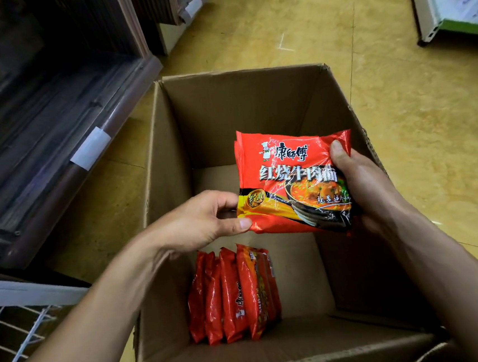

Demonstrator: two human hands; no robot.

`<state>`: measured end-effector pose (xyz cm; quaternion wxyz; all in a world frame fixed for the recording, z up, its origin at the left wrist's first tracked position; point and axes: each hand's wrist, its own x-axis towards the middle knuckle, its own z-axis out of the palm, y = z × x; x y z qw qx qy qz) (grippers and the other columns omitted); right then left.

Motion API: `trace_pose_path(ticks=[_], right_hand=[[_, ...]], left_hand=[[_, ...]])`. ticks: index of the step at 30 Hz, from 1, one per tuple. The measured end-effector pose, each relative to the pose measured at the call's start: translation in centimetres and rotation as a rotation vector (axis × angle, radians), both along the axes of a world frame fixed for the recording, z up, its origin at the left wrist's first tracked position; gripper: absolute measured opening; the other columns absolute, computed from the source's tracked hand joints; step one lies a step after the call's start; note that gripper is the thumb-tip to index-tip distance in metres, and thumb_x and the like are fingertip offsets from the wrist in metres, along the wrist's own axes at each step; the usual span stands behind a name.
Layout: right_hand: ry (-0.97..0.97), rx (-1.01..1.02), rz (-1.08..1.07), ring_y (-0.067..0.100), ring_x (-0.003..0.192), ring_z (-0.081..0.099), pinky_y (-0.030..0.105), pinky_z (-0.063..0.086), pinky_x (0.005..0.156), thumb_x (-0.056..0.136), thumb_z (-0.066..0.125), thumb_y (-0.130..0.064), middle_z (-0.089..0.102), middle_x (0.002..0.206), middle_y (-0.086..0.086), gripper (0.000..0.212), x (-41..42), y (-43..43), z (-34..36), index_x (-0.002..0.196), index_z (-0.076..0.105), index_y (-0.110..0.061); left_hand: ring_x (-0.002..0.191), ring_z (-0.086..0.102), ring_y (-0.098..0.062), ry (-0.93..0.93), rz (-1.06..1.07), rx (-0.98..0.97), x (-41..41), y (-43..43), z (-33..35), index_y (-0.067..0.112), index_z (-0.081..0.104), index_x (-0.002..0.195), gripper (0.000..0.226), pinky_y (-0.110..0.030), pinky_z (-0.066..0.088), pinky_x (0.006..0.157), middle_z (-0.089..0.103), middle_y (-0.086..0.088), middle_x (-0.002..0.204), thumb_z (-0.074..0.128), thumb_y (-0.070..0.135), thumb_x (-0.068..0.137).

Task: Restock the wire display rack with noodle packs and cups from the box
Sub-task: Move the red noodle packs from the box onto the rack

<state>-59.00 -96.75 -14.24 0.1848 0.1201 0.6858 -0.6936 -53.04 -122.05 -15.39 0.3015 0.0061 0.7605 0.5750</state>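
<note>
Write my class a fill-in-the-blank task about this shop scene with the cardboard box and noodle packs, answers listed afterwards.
The left hand and the right hand hold a stack of plastic-wrapped noodle packs that are mainly ____ in colour.
The floor under the open brown cardboard box is ____.
The row of packs remaining inside the box stands ____, not flat.
The white wire rack shows at the picture's lower ____ corner.
Missing words: red; yellow; upright; left.
</note>
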Motion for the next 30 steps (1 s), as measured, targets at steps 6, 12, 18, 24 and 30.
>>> trace_pose_path(ticks=[6,12,18,24,30], right_hand=[[-0.004,-0.024,-0.010,0.022,0.092,0.076,0.039,0.061,0.077,0.102,0.048,-0.048,0.078,0.105,0.004,0.033,0.2,-0.3,0.3,0.124,0.058,-0.025],[-0.026,-0.101,0.050,0.023,0.096,0.076,0.036,0.063,0.075,0.104,0.046,-0.042,0.077,0.107,0.005,0.030,0.7,-1.3,0.4,0.124,0.059,-0.023],[-0.023,-0.133,0.137,0.025,0.099,0.075,0.039,0.062,0.080,0.103,0.046,-0.043,0.076,0.110,0.007,0.032,1.2,-1.7,0.3,0.126,0.058,-0.023],[0.009,-0.112,0.163,0.023,0.099,0.075,0.039,0.063,0.079,0.100,0.050,-0.046,0.071,0.121,0.005,0.047,1.6,-1.9,-0.2,0.145,0.041,-0.035],[0.219,0.015,0.205,0.018,0.099,0.075,0.043,0.061,0.084,0.093,0.057,-0.050,0.057,0.131,-0.006,0.066,1.3,-2.0,-0.2,0.149,0.023,-0.057]], left_hand=[[0.104,0.066,-0.029,-0.082,0.222,0.177,-0.2,0.3,0.5,0.006,0.058,0.121,0.046,-0.026,0.054,0.083,0.071,-0.018,0.116,0.054,-0.009,0.078],[0.113,0.069,-0.013,-0.113,0.444,0.330,-0.2,2.3,1.4,0.033,0.060,0.134,0.057,-0.034,0.052,0.098,0.073,0.007,0.123,0.044,0.065,0.089],[0.103,0.073,-0.015,-0.030,0.529,0.367,0.3,2.8,1.4,0.029,0.060,0.128,0.045,-0.024,0.060,0.081,0.076,0.004,0.113,0.067,0.037,0.084],[0.099,0.075,-0.024,-0.005,0.580,0.394,0.6,3.1,0.9,0.028,0.055,0.133,0.051,-0.033,0.061,0.078,0.076,-0.002,0.113,0.072,0.033,0.085],[0.092,0.076,-0.025,-0.030,0.673,0.471,0.7,3.4,0.5,0.024,0.059,0.127,0.042,-0.031,0.061,0.068,0.077,-0.006,0.108,0.071,0.028,0.087]])
